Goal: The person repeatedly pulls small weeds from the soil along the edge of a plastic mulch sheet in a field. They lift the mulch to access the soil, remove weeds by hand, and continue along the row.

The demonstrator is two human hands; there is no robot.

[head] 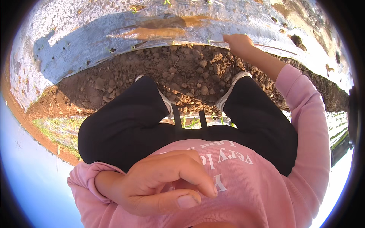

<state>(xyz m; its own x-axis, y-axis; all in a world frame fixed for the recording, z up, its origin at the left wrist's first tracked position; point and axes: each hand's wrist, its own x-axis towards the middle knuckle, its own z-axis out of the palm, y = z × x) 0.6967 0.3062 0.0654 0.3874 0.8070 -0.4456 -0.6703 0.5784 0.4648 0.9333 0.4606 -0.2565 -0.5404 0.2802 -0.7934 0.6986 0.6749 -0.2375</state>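
My right hand point(240, 45) is closed around a thin brown stick point(275, 49) at the near edge of the plastic mulch film point(94, 37). The stick's far part runs out to the right over the film; its other end points left towards a small green seedling point(208, 40). Whether that tip touches the seedling, I cannot tell. Close to the camera, in front of the pink sweatshirt point(242, 196), hovers my left hand point(162, 182). Its fingers are bent, with a gap between thumb and index finger, and nothing shows in its grip. The palm is mostly hidden.
Cloddy brown soil point(188, 68) fills the furrow between my white shoes point(242, 75). Planting holes point(298, 42) and more seedlings point(133, 10) dot the film. Muddy water point(154, 32) lies on it. Behind me, green shoots point(194, 122) grow through another strip of film.
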